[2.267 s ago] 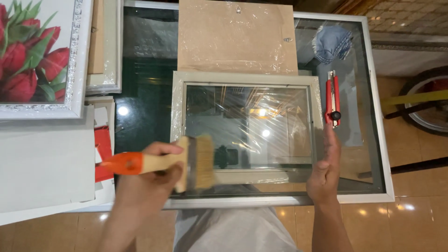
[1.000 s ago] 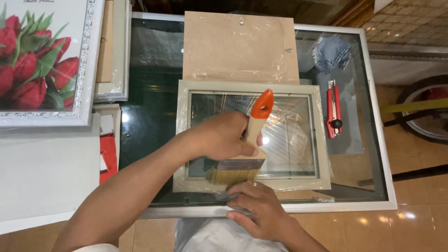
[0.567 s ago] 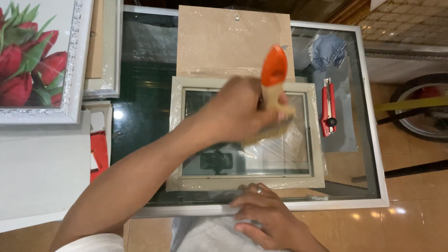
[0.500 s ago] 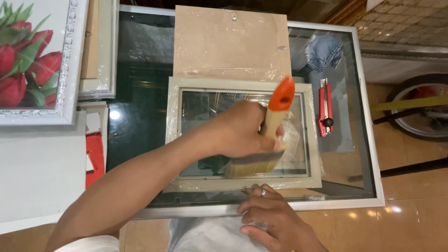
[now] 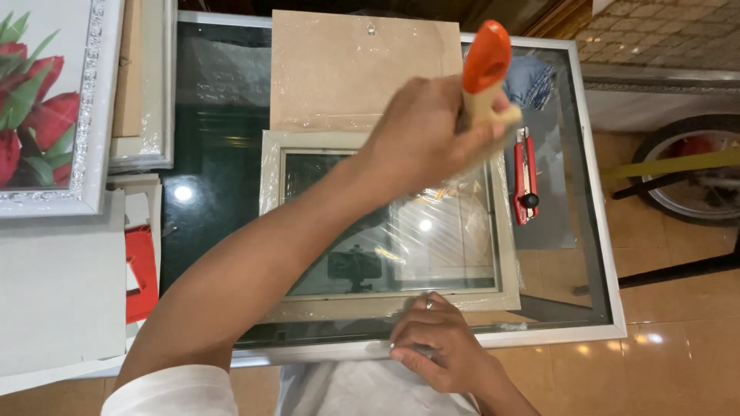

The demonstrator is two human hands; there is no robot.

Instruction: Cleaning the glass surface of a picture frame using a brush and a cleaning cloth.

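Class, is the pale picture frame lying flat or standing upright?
Flat: the picture frame lies face up on the glass table.

A glass-topped bench (image 5: 601, 308) with a pale metal rim stands on glossy tan floor tiles (image 5: 678, 370) that mirror overhead light; a wheel (image 5: 694, 173) rests at right, a framed tulip picture (image 5: 46, 100) at left.

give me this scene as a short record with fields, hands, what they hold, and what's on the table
left hand: grips the brush, orange handle end up, over the frame's far right corner
right hand: rests on the near edge of the picture frame
picture frame: pale, glazed, flat on the glass table
backing board: brown, beyond the frame
utility knife: red, right of the frame
tulip picture: far left
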